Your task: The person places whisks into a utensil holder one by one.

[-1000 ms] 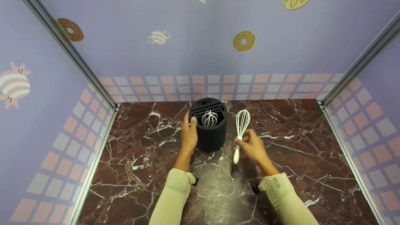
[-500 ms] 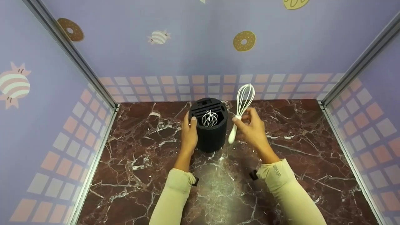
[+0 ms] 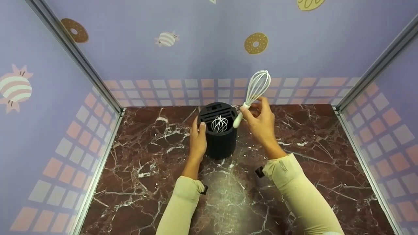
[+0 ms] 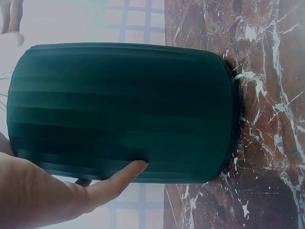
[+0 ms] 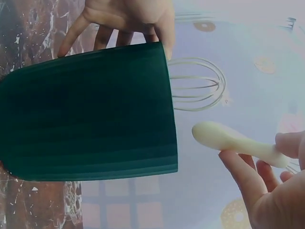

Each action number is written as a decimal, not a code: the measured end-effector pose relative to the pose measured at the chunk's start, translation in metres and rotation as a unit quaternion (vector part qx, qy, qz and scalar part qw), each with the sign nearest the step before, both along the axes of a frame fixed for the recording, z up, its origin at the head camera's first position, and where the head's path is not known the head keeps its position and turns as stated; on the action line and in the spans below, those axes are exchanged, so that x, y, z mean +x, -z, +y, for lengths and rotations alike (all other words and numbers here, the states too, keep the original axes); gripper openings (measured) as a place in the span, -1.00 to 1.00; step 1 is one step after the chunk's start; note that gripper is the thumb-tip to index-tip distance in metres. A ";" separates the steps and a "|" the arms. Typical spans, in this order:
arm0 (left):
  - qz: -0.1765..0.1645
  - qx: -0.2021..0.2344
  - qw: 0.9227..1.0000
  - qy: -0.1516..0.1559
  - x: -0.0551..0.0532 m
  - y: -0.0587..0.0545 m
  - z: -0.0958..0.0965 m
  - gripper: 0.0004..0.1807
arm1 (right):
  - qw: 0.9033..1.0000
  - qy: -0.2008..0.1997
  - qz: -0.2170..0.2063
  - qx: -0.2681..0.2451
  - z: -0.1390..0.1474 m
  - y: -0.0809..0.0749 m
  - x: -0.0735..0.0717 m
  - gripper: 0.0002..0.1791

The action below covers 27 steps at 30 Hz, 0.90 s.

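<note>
A dark round knife block (image 3: 220, 145) stands upright on the marble-patterned surface, slots in its top; it looks green in the wrist views. Out of its larger opening rises the wire head of one whisk (image 3: 219, 124), its handle hidden inside. My left hand (image 3: 197, 142) holds the block's left side, thumb at the rim and fingers spread along the wall. Between thumb and fingers, my right hand (image 3: 263, 122) pinches a second, white whisk (image 3: 258, 86) near the top of its handle. That whisk tilts wires up, and its handle end (image 5: 209, 133) hangs just beyond the block's rim.
Purple panels with a printed tile pattern (image 3: 223, 93) close off the back and both sides. The back panel (image 3: 209, 58) rises close behind the block. Reddish-brown marbled surface (image 3: 147, 195) spreads around the block and under both arms.
My right hand has lifted the whisk up and away from me, and its handle end has swung left to the block's rim. The left hand and the block have stayed in place.
</note>
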<state>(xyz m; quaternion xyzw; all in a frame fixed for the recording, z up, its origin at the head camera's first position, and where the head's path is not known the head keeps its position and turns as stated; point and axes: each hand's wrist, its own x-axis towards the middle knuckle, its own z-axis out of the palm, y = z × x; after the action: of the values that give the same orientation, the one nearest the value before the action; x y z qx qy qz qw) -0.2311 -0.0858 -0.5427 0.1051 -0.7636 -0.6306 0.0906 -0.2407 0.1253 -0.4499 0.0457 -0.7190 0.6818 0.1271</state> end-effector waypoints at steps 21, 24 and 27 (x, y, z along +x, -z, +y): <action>0.001 -0.009 1.000 0.007 0.001 0.001 -0.001 -0.39 | 0.992 0.010 0.003 0.126 -0.017 0.026 -0.014 -0.41; 0.004 -0.006 1.000 0.006 0.000 0.001 -0.001 -0.39 | 0.990 0.016 -0.001 0.138 -0.017 0.027 -0.013 -0.29; 0.003 -0.004 1.000 0.007 0.000 0.000 -0.001 -0.39 | 0.992 0.011 -0.011 0.124 -0.017 0.026 -0.011 -0.17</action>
<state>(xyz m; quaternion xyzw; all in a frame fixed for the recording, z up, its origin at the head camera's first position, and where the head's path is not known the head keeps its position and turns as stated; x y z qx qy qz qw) -0.2310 -0.0871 -0.5430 0.0976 -0.7663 -0.6289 0.0887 -0.2514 0.1084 -0.4761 0.0454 -0.7996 0.5866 0.1202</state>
